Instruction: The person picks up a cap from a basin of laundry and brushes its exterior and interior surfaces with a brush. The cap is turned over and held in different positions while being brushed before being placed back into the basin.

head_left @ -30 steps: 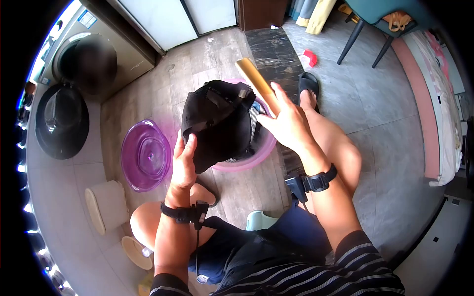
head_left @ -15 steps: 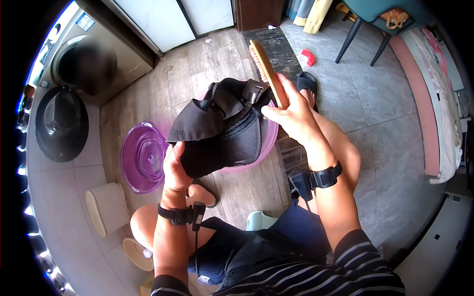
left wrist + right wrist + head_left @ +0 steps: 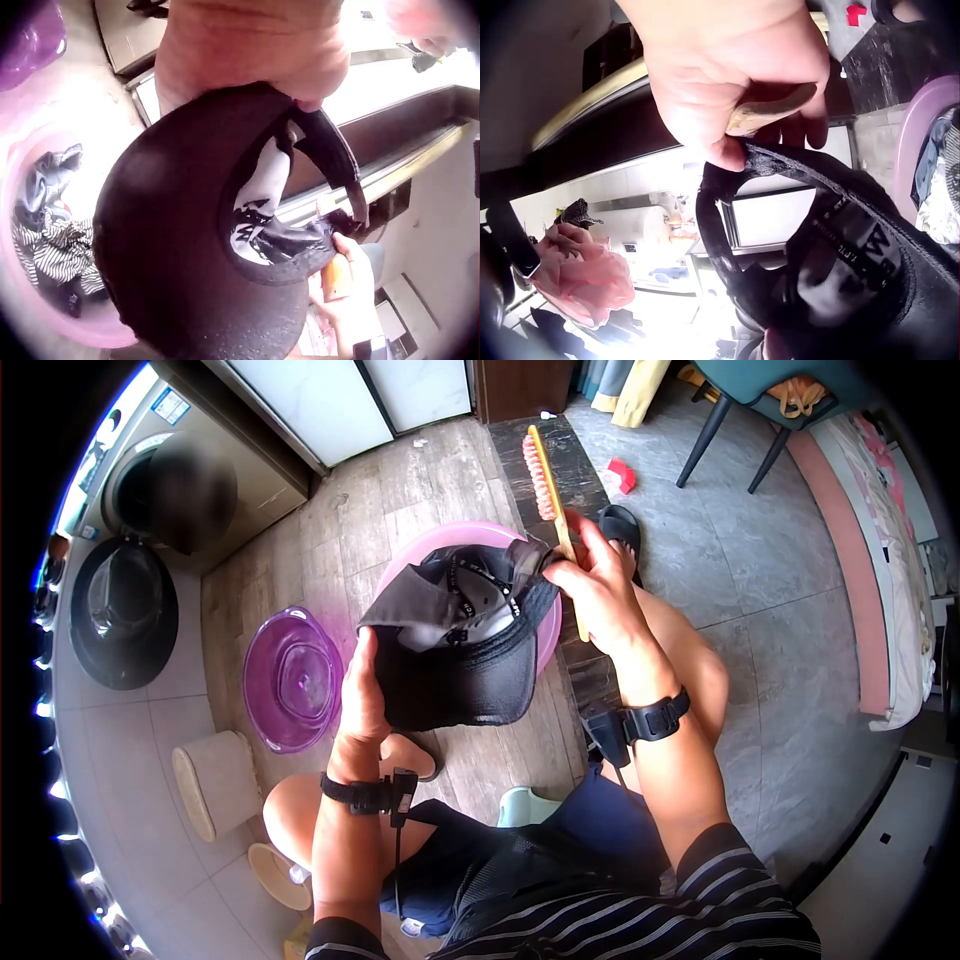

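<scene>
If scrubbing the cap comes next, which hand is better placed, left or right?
Probably the right hand: it grips the brush, though it also pinches the cap's edge and would likely need to release that. The left hand grips the opposite side, suited to steadying.

The floor (image 3: 300, 550) before me comprises grey-brown wood-look planks, a black marbled strip (image 3: 580, 472) and grey tiles (image 3: 775, 660). A round, purple plastic basin (image 3: 293, 680) stands to my left, near a round pink basin (image 3: 550, 632); a small red object (image 3: 621, 476) lies on the tiles.
</scene>
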Action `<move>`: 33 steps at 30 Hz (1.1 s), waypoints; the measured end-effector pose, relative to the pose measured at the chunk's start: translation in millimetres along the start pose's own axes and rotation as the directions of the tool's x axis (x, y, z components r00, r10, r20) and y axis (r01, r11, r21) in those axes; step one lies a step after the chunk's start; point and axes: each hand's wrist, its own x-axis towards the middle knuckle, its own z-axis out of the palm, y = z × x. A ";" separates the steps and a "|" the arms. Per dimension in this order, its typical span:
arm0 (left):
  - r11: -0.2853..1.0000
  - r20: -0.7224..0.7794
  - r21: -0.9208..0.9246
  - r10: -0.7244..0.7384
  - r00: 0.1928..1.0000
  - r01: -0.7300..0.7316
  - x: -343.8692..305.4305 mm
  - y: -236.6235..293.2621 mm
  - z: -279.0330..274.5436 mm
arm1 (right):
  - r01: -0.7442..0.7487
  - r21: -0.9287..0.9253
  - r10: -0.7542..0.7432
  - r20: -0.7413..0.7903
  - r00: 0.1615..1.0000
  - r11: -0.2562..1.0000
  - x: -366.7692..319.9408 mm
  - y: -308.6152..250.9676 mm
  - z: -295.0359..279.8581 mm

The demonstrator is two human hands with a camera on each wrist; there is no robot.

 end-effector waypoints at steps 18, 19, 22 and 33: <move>0.870 0.290 0.451 0.067 0.955 -0.198 1.2 2.4 -9.0 | -0.358 -0.021 0.355 0.187 0.916 0.933 -2.1 8.7 -14.2; 0.898 0.303 0.423 -0.010 0.953 -0.125 0.2 7.6 -9.9 | -0.348 -0.045 0.350 0.186 0.918 0.936 -2.0 10.9 -14.2; 0.988 0.310 0.142 0.015 0.951 -0.062 -9.5 14.5 7.3 | -0.351 -0.098 0.364 0.193 0.911 0.931 -2.9 11.8 -11.7; 0.943 0.421 -0.268 -0.068 0.905 0.195 -12.9 17.2 -6.4 | -0.431 0.289 0.326 0.347 0.879 0.855 -2.4 17.9 -15.4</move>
